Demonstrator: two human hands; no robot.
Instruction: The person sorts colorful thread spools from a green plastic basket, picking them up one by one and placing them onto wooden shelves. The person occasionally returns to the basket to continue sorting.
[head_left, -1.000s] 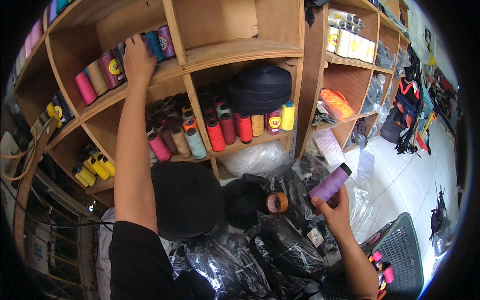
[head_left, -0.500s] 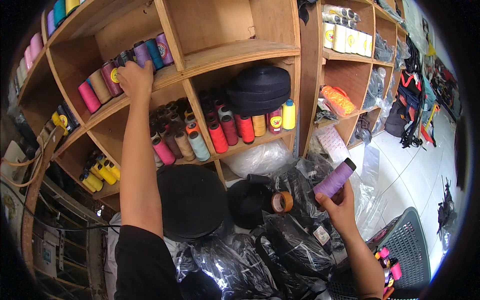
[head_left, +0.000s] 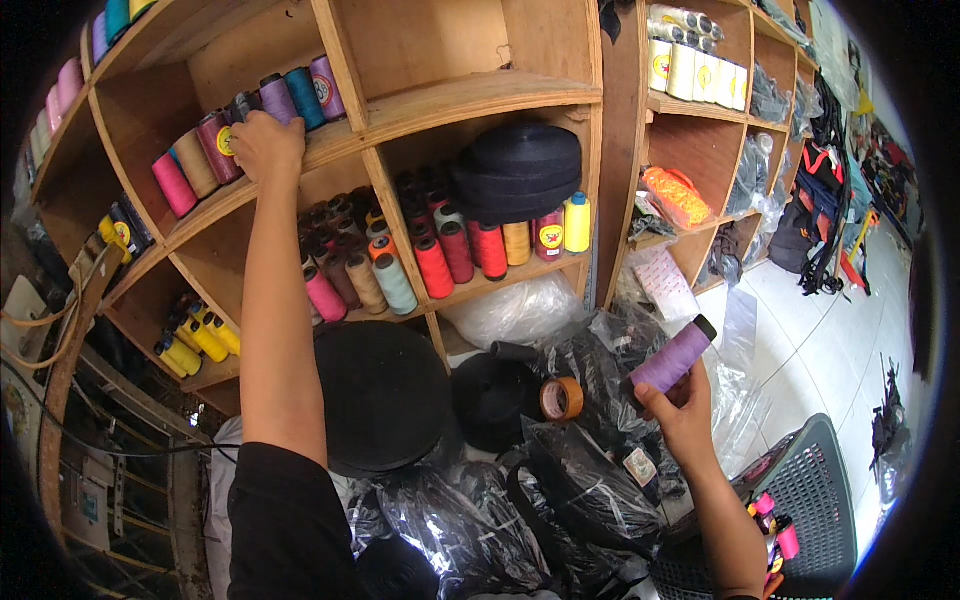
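Observation:
My left hand (head_left: 267, 148) reaches into an upper compartment of the wooden shelf. Its fingers curl round a dark thread spool (head_left: 241, 106), and the fingertips are partly hidden. Left of this hand stand a maroon spool (head_left: 214, 148), a tan spool (head_left: 194, 165) and a pink spool (head_left: 175, 186). On its other side are a lavender spool (head_left: 277, 100), a teal spool (head_left: 304, 97) and a purple spool (head_left: 327, 88). Lower right, my right hand (head_left: 684, 412) is closed on a purple thread spool (head_left: 672, 358), held tilted with its dark end up.
Lower compartments of the shelf (head_left: 470, 113) hold several spools and a black webbing roll (head_left: 520, 172). Below lie a large black roll (head_left: 380, 398), brown tape (head_left: 561, 398) and black plastic bags (head_left: 590, 480). A grey basket (head_left: 825, 500) with spools stands at right.
My left hand has drawn slightly down and left along the spools, showing more of the lavender one. My right hand still holds the purple spool in nearly the same place.

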